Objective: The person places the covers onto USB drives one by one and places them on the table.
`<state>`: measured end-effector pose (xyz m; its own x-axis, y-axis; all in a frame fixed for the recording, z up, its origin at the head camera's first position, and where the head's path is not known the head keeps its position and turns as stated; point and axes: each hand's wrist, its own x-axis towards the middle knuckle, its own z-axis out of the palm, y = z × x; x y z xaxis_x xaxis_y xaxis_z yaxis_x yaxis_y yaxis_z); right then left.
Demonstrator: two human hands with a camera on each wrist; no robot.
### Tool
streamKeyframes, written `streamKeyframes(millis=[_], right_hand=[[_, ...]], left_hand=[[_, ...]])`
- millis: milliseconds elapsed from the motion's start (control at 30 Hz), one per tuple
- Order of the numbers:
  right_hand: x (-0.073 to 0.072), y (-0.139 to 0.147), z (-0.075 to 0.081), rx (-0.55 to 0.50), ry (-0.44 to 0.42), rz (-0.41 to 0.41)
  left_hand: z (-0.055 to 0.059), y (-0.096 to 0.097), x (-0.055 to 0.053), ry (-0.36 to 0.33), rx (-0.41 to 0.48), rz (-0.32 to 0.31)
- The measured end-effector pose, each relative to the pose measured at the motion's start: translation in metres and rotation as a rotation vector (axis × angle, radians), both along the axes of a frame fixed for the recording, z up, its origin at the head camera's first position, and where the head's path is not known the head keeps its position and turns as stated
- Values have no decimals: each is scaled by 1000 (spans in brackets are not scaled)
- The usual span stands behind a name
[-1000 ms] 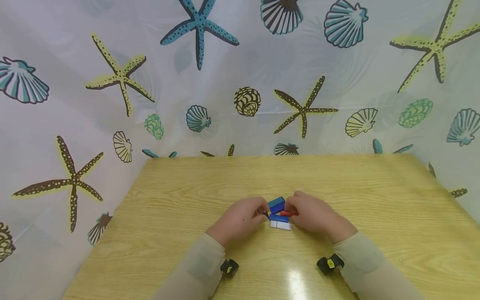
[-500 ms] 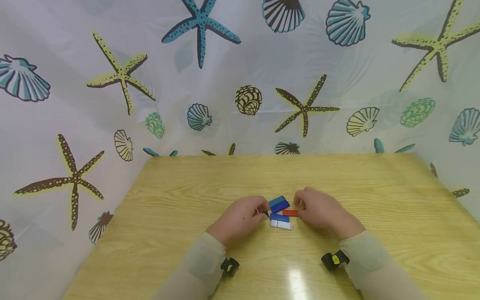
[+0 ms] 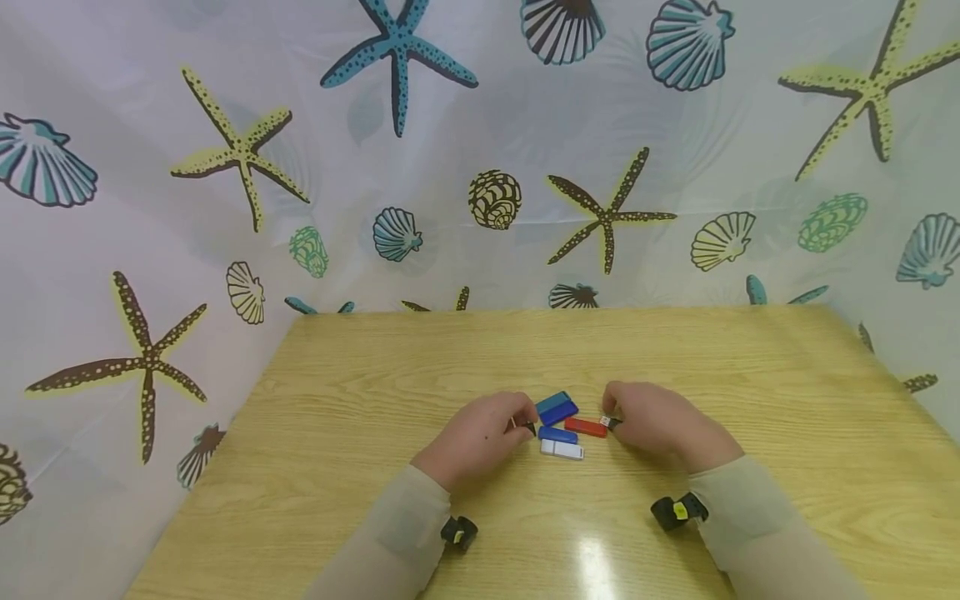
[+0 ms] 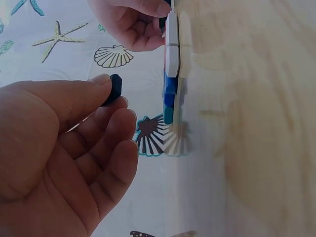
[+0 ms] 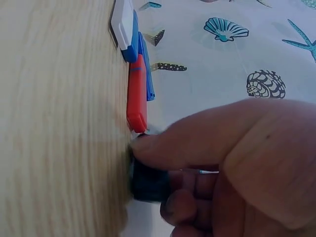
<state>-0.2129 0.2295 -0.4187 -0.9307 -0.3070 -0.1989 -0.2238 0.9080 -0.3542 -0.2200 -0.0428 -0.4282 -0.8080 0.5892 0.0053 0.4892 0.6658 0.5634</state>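
My left hand [image 3: 483,433] pinches a small black cap [image 4: 115,89] between thumb and index finger, left of the group of USB sticks. The other fingers curl loosely in the left wrist view. My right hand [image 3: 652,421] pinches a black USB stick [image 5: 148,182], its silver connector [image 3: 604,422] pointing left. Just left of that connector lies a red USB stick [image 3: 585,427]. Beside it are a blue stick [image 3: 558,435] and a white stick [image 3: 562,450]. Farther back, a dark blue stick [image 3: 559,412] and a teal stick [image 3: 552,402] lie side by side.
All of this is on a light wooden table [image 3: 375,358]. A white curtain [image 3: 450,108] printed with starfish and shells hangs behind the table and along its sides. Light glares off the wood near the front [image 3: 592,558].
My right hand has moved right, away from the red stick, uncovering more of it and the dark blue stick. The black stick's silver connector has come into view. The left hand stays put.
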Motion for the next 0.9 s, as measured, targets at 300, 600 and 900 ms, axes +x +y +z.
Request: streamKeyframes(millis=[300, 600, 900], right_hand=[[-2, -8, 2, -107, 72, 87], [1, -27, 3, -248, 131, 201], [6, -39, 4, -300, 139, 257]], left_hand=[[-1, 1, -1, -24, 9, 30], [-1, 0, -2, -8, 50, 16], [1, 2, 1, -44, 63, 36]])
